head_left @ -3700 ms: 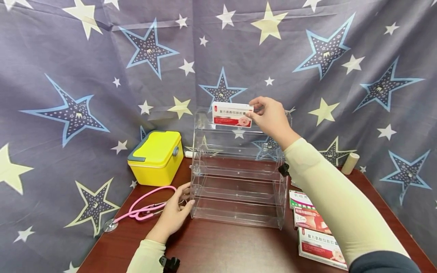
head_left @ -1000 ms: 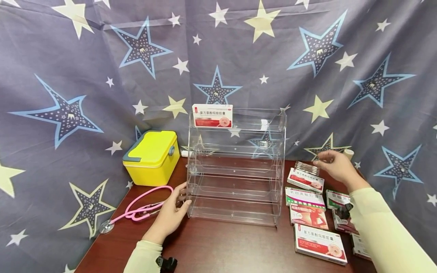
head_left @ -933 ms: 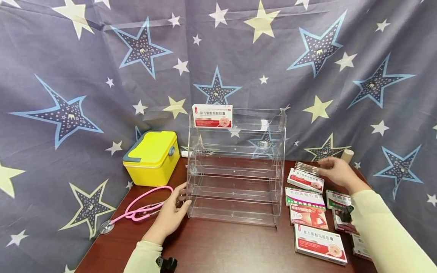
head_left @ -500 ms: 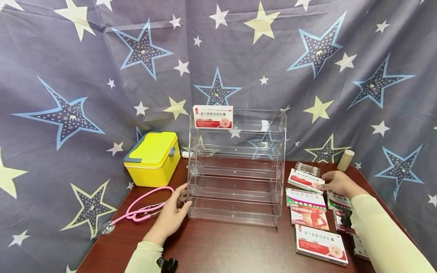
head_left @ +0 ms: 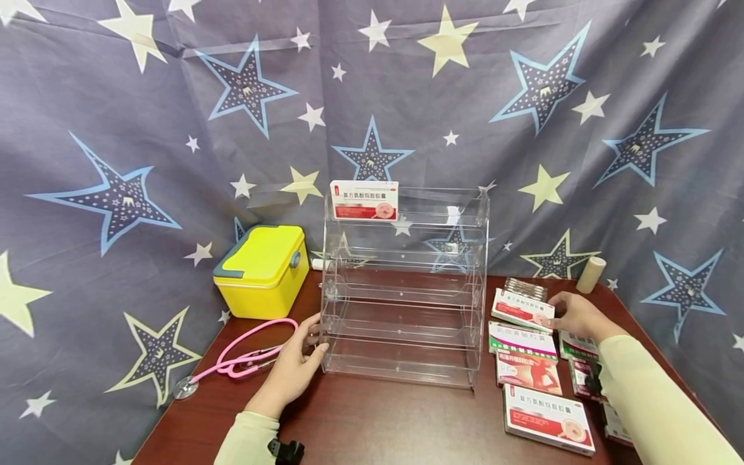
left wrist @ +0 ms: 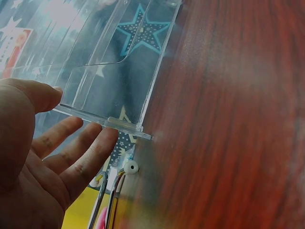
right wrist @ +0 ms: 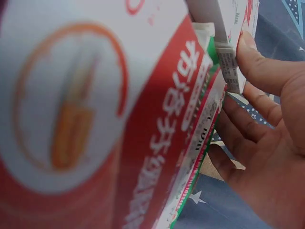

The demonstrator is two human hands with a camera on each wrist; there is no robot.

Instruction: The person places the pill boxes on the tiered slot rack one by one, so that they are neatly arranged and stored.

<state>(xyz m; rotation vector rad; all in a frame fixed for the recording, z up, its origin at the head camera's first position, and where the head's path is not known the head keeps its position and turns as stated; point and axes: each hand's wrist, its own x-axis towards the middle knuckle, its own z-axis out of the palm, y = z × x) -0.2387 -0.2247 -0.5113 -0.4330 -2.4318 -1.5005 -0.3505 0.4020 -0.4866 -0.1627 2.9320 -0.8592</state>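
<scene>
Right hand [head_left: 572,314] lies low at the near end of a red-and-white medicine box [head_left: 521,309], thumb and fingers curled round its edge; in the right wrist view the thumb presses on the box's side flap while the fingers [right wrist: 243,121] cup beneath, a contact the head view only hints at. That close view also shows large white characters on a red band and an orange ring on the box's face, too blurred to read. Just nearer than the hand lie more boxes, a green-banded one [head_left: 522,339] and a red one [head_left: 527,372]. Left hand [head_left: 293,369] is spread with straight fingers against the clear acrylic rack [head_left: 401,303]; the left wrist view shows the fingers [left wrist: 83,150] under the rack's corner lip, with a pink stethoscope [head_left: 244,352] just beside. Farther off, a matching box [head_left: 364,200] stands on the rack's top shelf. A second ago the right hand hovered above the boxes; it has since dropped onto this one.
</scene>
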